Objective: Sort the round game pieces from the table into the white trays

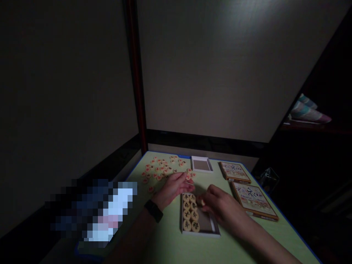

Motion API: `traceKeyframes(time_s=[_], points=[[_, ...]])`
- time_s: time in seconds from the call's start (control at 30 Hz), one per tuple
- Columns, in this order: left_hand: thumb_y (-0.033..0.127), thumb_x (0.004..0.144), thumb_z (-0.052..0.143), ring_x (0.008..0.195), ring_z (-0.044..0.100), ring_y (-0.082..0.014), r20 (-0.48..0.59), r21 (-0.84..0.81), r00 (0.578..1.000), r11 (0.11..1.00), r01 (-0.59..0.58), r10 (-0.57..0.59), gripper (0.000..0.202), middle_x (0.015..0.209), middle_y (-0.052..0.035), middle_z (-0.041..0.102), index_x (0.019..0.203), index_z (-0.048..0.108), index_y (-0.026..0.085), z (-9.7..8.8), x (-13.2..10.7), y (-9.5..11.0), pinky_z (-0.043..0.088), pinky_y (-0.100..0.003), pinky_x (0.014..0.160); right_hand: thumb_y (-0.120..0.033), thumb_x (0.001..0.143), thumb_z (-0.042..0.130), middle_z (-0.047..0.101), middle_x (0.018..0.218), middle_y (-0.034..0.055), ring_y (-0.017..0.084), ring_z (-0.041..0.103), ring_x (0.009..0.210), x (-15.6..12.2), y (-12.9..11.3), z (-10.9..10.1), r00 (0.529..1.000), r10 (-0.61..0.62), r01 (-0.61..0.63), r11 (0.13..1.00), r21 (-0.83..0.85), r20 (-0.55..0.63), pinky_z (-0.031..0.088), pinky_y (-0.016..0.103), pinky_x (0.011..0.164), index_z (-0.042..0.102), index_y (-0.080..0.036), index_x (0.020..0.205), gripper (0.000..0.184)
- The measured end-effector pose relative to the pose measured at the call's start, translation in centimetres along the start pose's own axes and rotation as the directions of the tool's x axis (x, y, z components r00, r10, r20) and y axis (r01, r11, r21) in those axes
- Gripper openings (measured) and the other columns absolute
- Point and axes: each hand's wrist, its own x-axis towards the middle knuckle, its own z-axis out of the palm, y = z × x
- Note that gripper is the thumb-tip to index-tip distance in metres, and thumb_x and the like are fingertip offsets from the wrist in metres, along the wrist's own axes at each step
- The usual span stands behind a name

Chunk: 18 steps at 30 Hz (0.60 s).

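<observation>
A shallow white box [200, 234] lies on the table in front of me. Two columns of round Chinese chess pieces with black characters fill its left side, while bare grey-brown bottom shows on the right. Above the box's right part, my right hand [218, 202] pinches a pale chess piece [202, 202] on edge between its fingers. My left hand [176, 186], with a dark watch on the wrist, hovers beyond the box's far left corner. Its fingertips close on a red-lettered chess piece [188, 176]. More loose pieces [159, 169], mostly red-lettered, lie scattered face up behind it.
Another white box tray [202, 165] stands at the table's far edge. Two printed box lids [235, 172] lie along the right side. A pixelated bright patch [112, 212] covers the left edge. Walls rise behind the green table [165, 242], and patterned cloth [309, 110] rests on a shelf.
</observation>
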Motion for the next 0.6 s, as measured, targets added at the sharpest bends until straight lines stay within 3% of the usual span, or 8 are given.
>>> traceKeyframes(time_s=[0.07,0.17,0.37,0.6], points=[[0.033,0.09,0.062,0.069,0.068,-0.0139,-0.013,0.024,1.0,1.0,0.01,-0.01,0.02,0.082,-0.0068,0.068,0.089,0.059,0.012,0.2,-0.2,0.1,0.054,-0.029,0.074,-0.016,0.084,0.058,0.065,0.096,0.007,0.021,0.063,0.086,-0.9,-0.3,0.7,0.997,0.035,-0.032,0.998,-0.05,0.066,0.046,0.028,0.074,0.066,-0.023,0.108,0.026],[0.039,0.087,0.064,0.068,0.066,-0.0126,-0.006,0.071,1.0,0.997,0.021,-0.021,0.027,0.081,-0.0064,0.067,0.086,0.059,0.012,0.3,-0.4,0.2,0.052,-0.028,0.074,-0.014,0.081,0.058,0.068,0.1,0.0072,0.022,0.062,0.094,-1.1,-0.5,1.8,0.992,0.052,-0.044,0.996,-0.071,0.112,0.045,0.029,0.079,0.068,-0.022,0.101,0.023],[0.049,0.082,0.067,0.07,0.064,-0.0122,-0.008,0.105,1.0,0.994,0.008,-0.008,0.038,0.078,-0.0051,0.066,0.082,0.058,0.012,0.1,-0.2,0.0,0.05,-0.026,0.072,-0.018,0.083,0.055,0.069,0.102,0.0092,0.022,0.064,0.091,-1.0,-0.2,3.0,0.991,0.118,-0.113,0.991,-0.069,0.07,0.042,0.028,0.075,0.058,-0.02,0.122,0.039],[0.051,0.08,0.068,0.068,0.063,-0.0115,0.024,0.131,0.999,0.991,0.03,-0.033,0.04,0.079,-0.0054,0.067,0.082,0.058,0.012,0.2,-0.3,-0.1,0.049,-0.025,0.069,-0.017,0.085,0.052,0.068,0.096,0.0088,0.022,0.063,0.087,-0.9,0.1,3.6,0.989,0.141,-0.137,0.988,-0.071,0.044,0.04,0.028,0.071,0.06,-0.018,0.111,0.027]])
